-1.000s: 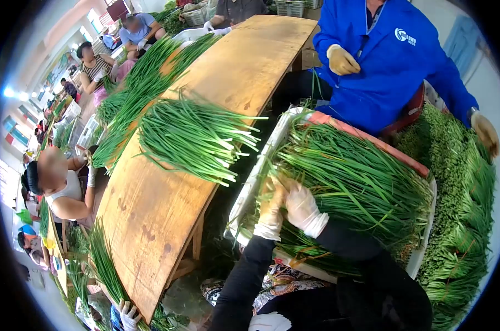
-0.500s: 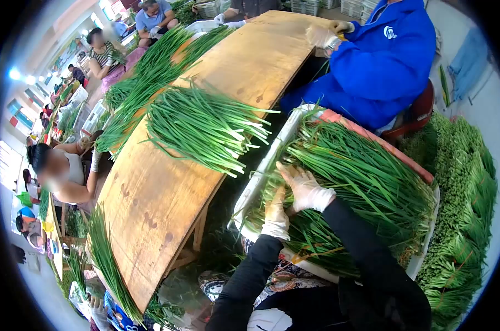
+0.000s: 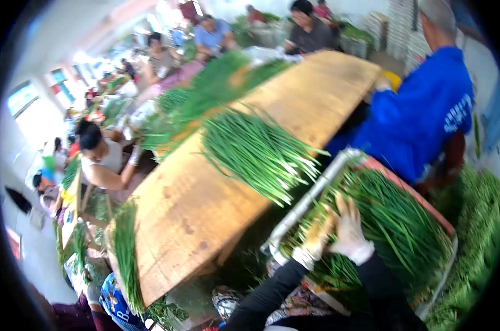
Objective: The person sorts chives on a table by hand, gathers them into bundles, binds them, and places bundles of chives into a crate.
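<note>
In the head view, my left hand [image 3: 318, 236] and my right hand [image 3: 350, 230] wear pale thin gloves and lie close together on loose garlic chives [image 3: 396, 220]. The chives fill a white crate [image 3: 316, 193] in front of me. My right hand lies flat, its fingers stretched out and holding nothing. The fingers of my left hand also point forward over the leaves at the crate's left end; motion blur softens them. On the wooden table [image 3: 172, 220], left of the crate, rests a pile of garlic chives [image 3: 255, 149] with its white stem ends toward the crate.
A person in a blue jacket [image 3: 415, 110] sits beyond the crate. More greens [image 3: 473, 248] are stacked on the floor at right. Another bunch of chives [image 3: 127, 248] hangs over the table's near left edge. Several people work along the table's far side.
My view has swung up and to the left, so the table and crate sit lower and farther right. Both hands remain over the crate's chives, with my left fingers now straighter.
</note>
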### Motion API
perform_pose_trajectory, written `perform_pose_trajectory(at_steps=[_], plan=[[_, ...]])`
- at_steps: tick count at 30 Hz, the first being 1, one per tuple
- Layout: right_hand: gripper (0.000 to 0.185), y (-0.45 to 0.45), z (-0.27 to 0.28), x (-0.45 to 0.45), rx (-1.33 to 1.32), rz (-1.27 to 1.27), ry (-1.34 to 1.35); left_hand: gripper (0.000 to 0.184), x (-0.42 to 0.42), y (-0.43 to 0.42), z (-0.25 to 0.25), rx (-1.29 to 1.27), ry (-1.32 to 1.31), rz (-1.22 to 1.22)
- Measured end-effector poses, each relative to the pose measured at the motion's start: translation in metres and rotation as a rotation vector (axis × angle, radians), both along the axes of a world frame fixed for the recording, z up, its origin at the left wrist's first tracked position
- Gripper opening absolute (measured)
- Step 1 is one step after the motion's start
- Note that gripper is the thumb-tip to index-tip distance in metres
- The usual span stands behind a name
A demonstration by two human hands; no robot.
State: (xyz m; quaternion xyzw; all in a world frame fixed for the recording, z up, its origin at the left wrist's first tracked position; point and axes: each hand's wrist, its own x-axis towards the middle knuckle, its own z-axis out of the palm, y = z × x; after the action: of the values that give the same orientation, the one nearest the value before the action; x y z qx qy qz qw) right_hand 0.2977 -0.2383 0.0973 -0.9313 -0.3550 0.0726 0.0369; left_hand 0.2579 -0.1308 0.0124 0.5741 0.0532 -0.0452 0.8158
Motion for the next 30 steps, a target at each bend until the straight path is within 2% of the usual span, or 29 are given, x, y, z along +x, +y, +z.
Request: perform_pose_trajectory(at_steps=[2, 3, 4, 5, 6, 7, 8, 9, 10, 12, 13, 14, 16, 18, 19, 20, 21, 22, 23, 24, 26, 28, 30], plan=[[0.106, -0.006, -0.031, 0.001, 0.329, 0.034, 0.116, 0.073, -0.005, -0.004, 0.014, 0.128, 0.052, 0.003], [0.102, -0.023, -0.035, -0.007, 0.281, -0.013, 0.089, 0.079, -0.004, -0.003, 0.019, 0.19, 0.078, 0.002], [0.098, -0.008, -0.039, 0.001, 0.282, 0.006, 0.05, 0.077, -0.01, -0.009, 0.036, 0.579, -0.024, 0.091], [0.09, -0.005, -0.034, -0.001, 0.345, 0.021, 0.019, 0.076, -0.005, -0.011, 0.033, 0.205, -0.077, 0.086], [0.081, -0.012, -0.036, -0.003, 0.401, 0.011, 0.005, 0.075, -0.003, -0.017, 0.026, 0.166, -0.193, 0.132], [0.068, -0.017, -0.048, 0.001, 0.614, 0.111, -0.15, 0.076, -0.002, -0.023, 0.025, 0.128, -0.311, 0.173], [0.061, -0.015, -0.055, 0.005, 0.733, 0.141, -0.107, 0.076, -0.01, -0.032, 0.042, 0.425, -0.495, 0.276], [0.053, -0.013, -0.063, 0.009, 0.849, 0.177, -0.065, 0.073, -0.016, -0.034, 0.057, 0.465, -0.568, 0.187], [0.051, -0.011, -0.065, 0.013, 1.16, 0.157, 0.336, 0.073, -0.01, -0.024, 0.058, 0.465, -0.568, 0.187], [0.047, -0.018, -0.068, 0.009, 1.693, 0.054, 1.203, 0.072, -0.006, -0.013, 0.047, 0.899, -0.52, 0.06], [0.045, -0.016, -0.066, 0.012, 1.921, 0.0, 1.661, 0.07, -0.007, -0.014, 0.049, 0.935, -0.523, 0.124], [0.043, -0.013, -0.054, 0.013, 1.915, -0.081, 1.633, 0.06, -0.001, 0.002, 0.059, 0.824, -0.7, 0.044], [0.044, -0.02, -0.043, 0.013, 1.235, -0.033, 0.379, 0.048, -0.004, 0.001, 0.045, 0.43, -0.528, 0.266], [0.047, -0.034, -0.048, 0.019, 1.044, -0.065, 0.457, 0.043, 0.014, -0.002, 0.014, 0.843, -0.544, 0.385], [0.047, -0.024, -0.049, 0.02, 1.14, 0.023, 0.341, 0.045, 0.024, 0.013, 0.003, 1.037, -0.592, 0.309], [0.047, -0.03, -0.054, 0.023, 1.118, 0.045, 0.332, 0.046, 0.021, 0.0, -0.008, 1.163, -0.624, 0.197], [0.047, -0.038, -0.016, 0.019, 1.209, -0.027, 0.568, 0.05, 0.015, -0.027, -0.013, 1.231, -0.536, 0.046], [0.05, -0.039, -0.019, 0.017, 1.146, -0.003, 0.43, 0.053, 0.017, -0.003, -0.014, 1.414, -0.434, -0.064], [0.057, -0.049, -0.009, 0.022, 1.146, 0.036, 0.454, 0.052, 0.02, 0.006, -0.028, 1.429, -0.404, -0.037], [0.048, -0.074, 0.009, 0.022, 1.232, -0.005, 0.488, 0.052, 0.026, -0.001, -0.046, 1.427, -0.39, -0.014], [0.042, -0.09, 0.025, 0.014, 1.319, -0.019, 0.596, 0.053, 0.018, -0.01, -0.051, 1.517, -0.399, -0.015], [0.032, -0.109, 0.077, 0.004, 1.05, -0.096, 0.248, 0.053, 0.022, -0.008, -0.051, 1.432, -0.351, -0.086], [0.037, -0.15, 0.105, 0.014, 1.243, -0.009, 0.407, 0.052, 0.022, -0.009, -0.051, 1.433, -0.348, -0.078]])
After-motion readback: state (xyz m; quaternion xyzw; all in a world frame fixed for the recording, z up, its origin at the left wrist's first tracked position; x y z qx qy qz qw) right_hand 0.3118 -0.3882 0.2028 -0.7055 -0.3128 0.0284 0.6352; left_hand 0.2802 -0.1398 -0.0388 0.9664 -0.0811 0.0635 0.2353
